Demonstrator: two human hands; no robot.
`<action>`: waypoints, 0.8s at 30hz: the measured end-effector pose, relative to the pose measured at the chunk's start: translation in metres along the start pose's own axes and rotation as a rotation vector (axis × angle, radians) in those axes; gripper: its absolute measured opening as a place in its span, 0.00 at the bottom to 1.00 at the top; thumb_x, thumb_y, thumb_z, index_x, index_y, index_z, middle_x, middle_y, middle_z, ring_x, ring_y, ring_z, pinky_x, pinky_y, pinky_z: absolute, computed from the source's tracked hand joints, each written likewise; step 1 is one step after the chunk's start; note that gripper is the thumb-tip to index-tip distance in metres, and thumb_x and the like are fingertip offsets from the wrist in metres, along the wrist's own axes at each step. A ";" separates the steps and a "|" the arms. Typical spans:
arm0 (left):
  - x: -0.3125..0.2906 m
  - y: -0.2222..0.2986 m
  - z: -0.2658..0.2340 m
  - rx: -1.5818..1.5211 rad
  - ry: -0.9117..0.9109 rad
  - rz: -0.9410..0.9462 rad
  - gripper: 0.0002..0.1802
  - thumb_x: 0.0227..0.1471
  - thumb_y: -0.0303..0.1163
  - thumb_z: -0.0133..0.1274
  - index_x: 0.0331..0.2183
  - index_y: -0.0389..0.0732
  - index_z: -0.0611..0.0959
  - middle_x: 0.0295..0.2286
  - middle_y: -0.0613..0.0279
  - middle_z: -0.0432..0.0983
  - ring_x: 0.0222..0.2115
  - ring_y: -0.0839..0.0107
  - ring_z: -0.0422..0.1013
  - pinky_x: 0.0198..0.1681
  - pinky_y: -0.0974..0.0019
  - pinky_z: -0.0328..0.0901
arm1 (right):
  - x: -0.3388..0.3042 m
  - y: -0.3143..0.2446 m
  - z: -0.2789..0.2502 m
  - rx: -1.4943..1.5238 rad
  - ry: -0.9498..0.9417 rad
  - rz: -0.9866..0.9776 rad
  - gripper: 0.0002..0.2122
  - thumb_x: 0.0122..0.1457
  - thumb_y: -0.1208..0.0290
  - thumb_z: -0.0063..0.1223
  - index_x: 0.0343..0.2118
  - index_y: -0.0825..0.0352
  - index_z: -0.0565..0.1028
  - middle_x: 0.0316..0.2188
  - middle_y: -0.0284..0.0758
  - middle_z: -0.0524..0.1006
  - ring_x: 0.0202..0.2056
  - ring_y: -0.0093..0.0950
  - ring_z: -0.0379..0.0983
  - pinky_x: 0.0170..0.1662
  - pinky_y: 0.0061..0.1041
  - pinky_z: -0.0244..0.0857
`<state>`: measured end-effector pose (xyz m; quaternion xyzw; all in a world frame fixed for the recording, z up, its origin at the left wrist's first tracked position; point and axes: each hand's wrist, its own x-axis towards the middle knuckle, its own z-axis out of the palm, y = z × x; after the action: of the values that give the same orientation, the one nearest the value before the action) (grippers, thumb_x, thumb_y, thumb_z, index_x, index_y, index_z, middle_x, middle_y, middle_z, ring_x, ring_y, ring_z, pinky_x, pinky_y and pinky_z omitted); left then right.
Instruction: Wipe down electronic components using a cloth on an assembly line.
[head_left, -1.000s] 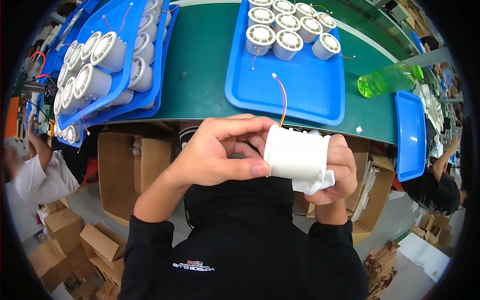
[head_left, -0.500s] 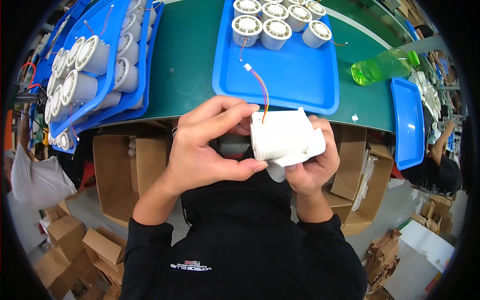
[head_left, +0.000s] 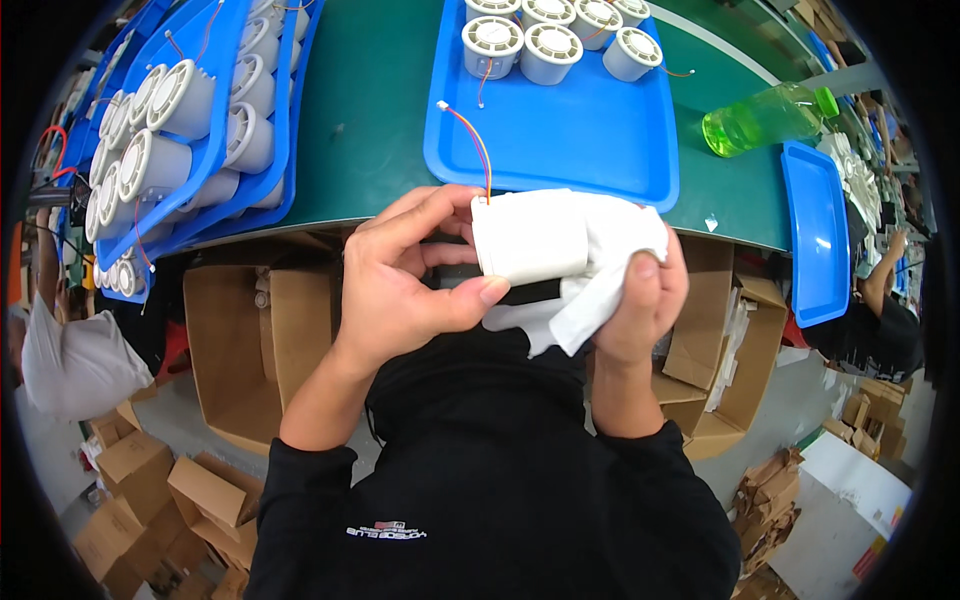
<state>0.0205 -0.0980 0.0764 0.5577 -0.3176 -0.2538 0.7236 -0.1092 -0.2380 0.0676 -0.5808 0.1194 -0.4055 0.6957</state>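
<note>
Shifted leftward, the white housing (head_left: 530, 240) is near the front edge of the desk (head_left: 375, 130), fingers of the left hand (head_left: 392, 282) steadying its wired end, those of the right hand (head_left: 640, 312), partly hidden, apparently clutching cloth (head_left: 618, 245).

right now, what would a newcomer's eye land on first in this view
Probably the white cylindrical housing at the centre, gripped at its wired end by the left hand, with the right hand holding a crumpled white cloth at its other end. Next, the bright blue tray just beyond, similar housings at its far end, and the green-capped bottle to its right.
</note>
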 end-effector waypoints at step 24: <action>0.005 0.002 -0.003 0.914 -0.015 1.002 0.24 0.28 0.23 0.67 0.36 0.39 0.82 0.36 0.55 0.72 0.33 0.61 0.73 0.35 0.65 0.74 | 0.007 -0.007 -0.031 -0.111 0.118 -0.273 0.19 0.54 0.66 0.61 0.41 0.71 0.67 0.40 0.37 0.71 0.37 0.23 0.68 0.43 0.21 0.62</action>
<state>0.0260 -0.0997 0.0791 0.5911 -0.6182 0.2681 0.4433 -0.1272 -0.2648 0.0675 -0.6044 0.1024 -0.5225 0.5927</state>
